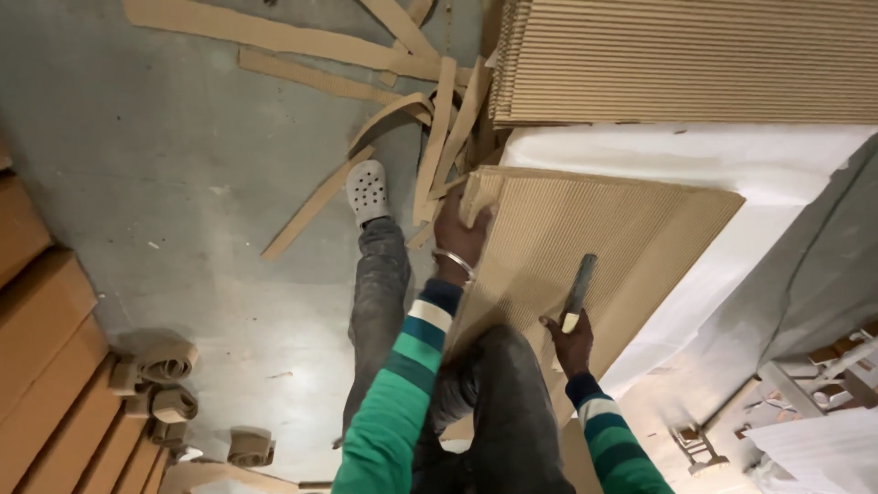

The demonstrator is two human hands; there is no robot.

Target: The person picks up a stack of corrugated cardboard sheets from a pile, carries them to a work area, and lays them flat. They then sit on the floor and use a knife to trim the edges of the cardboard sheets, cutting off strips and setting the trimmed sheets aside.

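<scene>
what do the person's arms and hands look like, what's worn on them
Both arms wear long knit sleeves in bright green with bands of dark blue and white near the dark blue cuffs. The left hand is bare, with a thin silver metal bangle round the wrist. The right hand is bare too, with no ring or glove visible.

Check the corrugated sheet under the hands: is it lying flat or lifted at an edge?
Lifted at one edge. The left hand curls its fingers around the corrugated sheet corner, raising it; the right hand holds a tool against it.
</scene>
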